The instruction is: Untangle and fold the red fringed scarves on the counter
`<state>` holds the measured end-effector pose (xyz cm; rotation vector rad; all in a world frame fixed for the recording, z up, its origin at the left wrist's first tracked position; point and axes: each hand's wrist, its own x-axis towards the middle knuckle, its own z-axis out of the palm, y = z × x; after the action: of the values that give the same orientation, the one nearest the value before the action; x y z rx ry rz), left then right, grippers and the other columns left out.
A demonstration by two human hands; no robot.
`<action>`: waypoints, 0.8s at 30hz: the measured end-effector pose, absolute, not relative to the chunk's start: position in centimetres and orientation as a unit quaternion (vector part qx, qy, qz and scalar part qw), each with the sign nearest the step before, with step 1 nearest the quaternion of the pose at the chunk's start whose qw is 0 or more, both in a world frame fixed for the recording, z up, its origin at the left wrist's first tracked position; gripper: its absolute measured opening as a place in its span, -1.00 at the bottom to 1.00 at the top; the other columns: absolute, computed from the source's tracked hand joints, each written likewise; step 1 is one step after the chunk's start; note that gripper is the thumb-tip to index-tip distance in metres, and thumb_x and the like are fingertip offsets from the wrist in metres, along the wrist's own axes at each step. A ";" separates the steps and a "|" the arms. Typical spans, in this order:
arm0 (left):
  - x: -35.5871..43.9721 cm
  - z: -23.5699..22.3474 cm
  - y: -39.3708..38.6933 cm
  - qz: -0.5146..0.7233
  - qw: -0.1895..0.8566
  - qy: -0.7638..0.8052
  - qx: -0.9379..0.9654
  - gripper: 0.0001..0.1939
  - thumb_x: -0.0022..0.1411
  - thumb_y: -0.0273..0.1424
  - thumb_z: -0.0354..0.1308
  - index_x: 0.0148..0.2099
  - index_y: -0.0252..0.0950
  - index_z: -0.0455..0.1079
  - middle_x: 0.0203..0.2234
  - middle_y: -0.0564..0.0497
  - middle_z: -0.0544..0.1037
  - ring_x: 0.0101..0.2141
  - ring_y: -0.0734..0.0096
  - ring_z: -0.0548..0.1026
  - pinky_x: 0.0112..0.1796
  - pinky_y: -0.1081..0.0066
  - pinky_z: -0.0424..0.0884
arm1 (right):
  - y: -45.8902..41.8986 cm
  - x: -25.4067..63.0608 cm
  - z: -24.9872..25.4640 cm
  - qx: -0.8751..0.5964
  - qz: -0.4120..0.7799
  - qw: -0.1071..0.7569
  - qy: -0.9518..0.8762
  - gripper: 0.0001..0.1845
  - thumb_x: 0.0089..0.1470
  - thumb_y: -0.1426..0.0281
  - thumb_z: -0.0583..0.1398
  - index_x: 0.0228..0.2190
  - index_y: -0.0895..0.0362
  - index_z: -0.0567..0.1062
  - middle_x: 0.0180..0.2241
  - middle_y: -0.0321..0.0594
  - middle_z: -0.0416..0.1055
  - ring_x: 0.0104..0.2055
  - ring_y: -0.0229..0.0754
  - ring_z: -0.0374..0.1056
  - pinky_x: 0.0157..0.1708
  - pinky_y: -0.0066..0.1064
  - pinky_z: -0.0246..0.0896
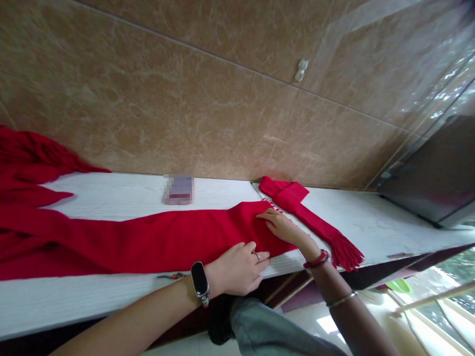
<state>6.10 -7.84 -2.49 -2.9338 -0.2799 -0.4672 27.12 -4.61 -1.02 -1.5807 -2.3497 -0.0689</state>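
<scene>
A long red scarf (177, 235) lies stretched along the white counter, with a fringed edge at its right end. My right hand (281, 227), with a red bracelet at the wrist, rests on the scarf near that fringe, its fingers stretched out. At the scarf's near edge is my left hand (241, 269), wearing a ring and a black smart band (200, 279). Its fingers are loosely bent and apart, partly over the counter's front edge. Just right of my right hand lies a folded red scarf (301, 206) with a long fringe.
Bunched red cloth (20, 166) covers the counter's left end. A small blurred packet (180, 190) sits near the brown marbled wall (218, 95). Some small thin item (173, 276) lies by my left wrist. A dark grey box-like object (437, 169) stands at the far right.
</scene>
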 end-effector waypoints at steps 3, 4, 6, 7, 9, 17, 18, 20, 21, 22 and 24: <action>6.0 -2.3 -7.9 -0.150 0.072 -0.094 -0.982 -0.67 0.21 -0.30 -0.06 -0.01 -0.32 0.28 -0.06 -0.05 0.41 -0.25 0.27 0.31 -0.28 0.32 0.27 | -3.6 27.0 -0.5 -0.552 -0.043 0.191 -0.810 -0.62 0.02 0.61 -0.01 -0.15 0.19 0.44 -0.16 -0.03 0.39 -0.11 -0.12 0.30 -0.09 -0.21 0.23; 6.0 -2.3 -7.9 -0.148 0.067 -0.095 -0.982 -0.67 0.21 -0.30 -0.06 -0.01 -0.31 0.28 -0.07 -0.05 0.41 -0.26 0.28 0.31 -0.29 0.33 0.27 | -3.7 26.7 -0.2 -0.543 -0.037 0.202 -0.814 -0.64 0.04 0.59 -0.01 -0.16 0.17 0.44 -0.17 -0.06 0.40 -0.11 -0.12 0.31 -0.09 -0.20 0.23; 5.9 -2.1 -7.9 -0.144 0.060 -0.098 -0.983 -0.66 0.21 -0.28 -0.05 -0.03 -0.31 0.29 -0.09 -0.04 0.43 -0.28 0.28 0.31 -0.30 0.33 0.27 | -4.1 26.1 0.0 -0.513 -0.008 0.201 -0.834 -0.67 0.07 0.54 0.00 -0.18 0.13 0.46 -0.19 -0.12 0.43 -0.12 -0.14 0.33 -0.08 -0.21 0.24; 5.9 -2.1 -7.9 -0.143 0.057 -0.100 -0.983 -0.66 0.20 -0.27 -0.05 -0.03 -0.30 0.30 -0.09 -0.04 0.43 -0.28 0.28 0.31 -0.31 0.33 0.27 | -4.2 25.8 -0.1 -0.497 0.007 0.189 -0.847 -0.68 0.08 0.51 0.00 -0.18 0.12 0.45 -0.19 -0.15 0.44 -0.12 -0.15 0.33 -0.08 -0.23 0.24; 5.9 -1.9 -7.9 -0.144 0.053 -0.101 -0.983 -0.66 0.20 -0.26 -0.04 -0.04 -0.32 0.30 -0.10 -0.02 0.44 -0.28 0.27 0.31 -0.31 0.33 0.27 | -4.2 25.5 -0.8 -0.473 0.018 0.159 -0.866 -0.68 0.11 0.45 0.00 -0.13 0.10 0.43 -0.14 -0.16 0.41 -0.07 -0.16 0.30 -0.05 -0.24 0.22; 5.8 -1.2 -7.5 -0.143 0.036 -0.078 -0.986 -0.65 0.23 -0.29 -0.06 -0.03 -0.38 0.32 -0.03 -0.01 0.41 -0.30 0.36 0.35 -0.23 0.38 0.22 | -1.1 28.9 -4.3 -0.536 -0.077 0.170 -0.823 -0.57 0.17 0.34 -0.06 0.04 0.19 0.28 0.05 0.01 0.24 0.15 -0.04 0.07 0.09 -0.06 0.03; 5.8 -1.2 -7.3 -0.141 0.028 -0.072 -0.987 -0.66 0.24 -0.31 -0.06 -0.03 -0.37 0.33 -0.03 0.00 0.41 -0.29 0.37 0.35 -0.23 0.40 0.21 | -1.1 28.8 -4.2 -0.541 -0.084 0.178 -0.818 -0.56 0.17 0.34 -0.06 0.05 0.20 0.27 0.06 0.03 0.22 0.16 -0.02 0.05 0.09 -0.05 0.03; 5.8 -1.1 -7.0 -0.138 0.008 -0.066 -0.988 -0.67 0.25 -0.34 -0.07 -0.01 -0.36 0.32 -0.03 0.03 0.42 -0.27 0.39 0.35 -0.21 0.42 0.20 | -1.7 27.9 -3.6 -0.536 -0.084 0.184 -0.820 -0.54 0.18 0.32 -0.07 0.08 0.18 0.21 0.11 0.01 0.16 0.19 -0.04 -0.01 0.11 -0.08 0.02; 5.8 -1.1 -6.9 -0.137 -0.001 -0.065 -0.988 -0.67 0.25 -0.35 -0.07 0.01 -0.35 0.31 -0.03 0.05 0.42 -0.27 0.40 0.35 -0.21 0.42 0.20 | -2.1 27.2 -3.4 -0.522 -0.076 0.176 -0.831 -0.53 0.19 0.31 -0.08 0.10 0.15 0.18 0.13 -0.02 0.13 0.20 -0.07 -0.03 0.11 -0.11 0.01; 5.8 -1.2 -6.7 -0.137 -0.009 -0.064 -0.989 -0.67 0.26 -0.35 -0.07 0.02 -0.35 0.31 -0.03 0.06 0.42 -0.27 0.40 0.35 -0.20 0.42 0.20 | -2.4 26.5 -3.2 -0.504 -0.066 0.159 -0.846 -0.53 0.19 0.31 -0.09 0.12 0.12 0.16 0.15 -0.08 0.10 0.21 -0.11 -0.05 0.12 -0.13 0.00; 5.8 -1.5 -6.4 -0.136 -0.019 -0.062 -0.989 -0.66 0.27 -0.35 -0.09 0.03 -0.34 0.30 -0.01 0.06 0.40 -0.25 0.39 0.34 -0.18 0.41 0.19 | -2.6 25.6 -3.1 -0.474 -0.054 0.112 -0.872 -0.54 0.20 0.31 -0.09 0.13 0.07 0.13 0.17 -0.13 0.08 0.22 -0.13 -0.08 0.12 -0.12 -0.02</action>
<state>5.78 -6.40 -1.46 -3.1447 -0.1963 -0.4325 25.56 -2.62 -3.15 -1.3927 -2.5587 -0.1578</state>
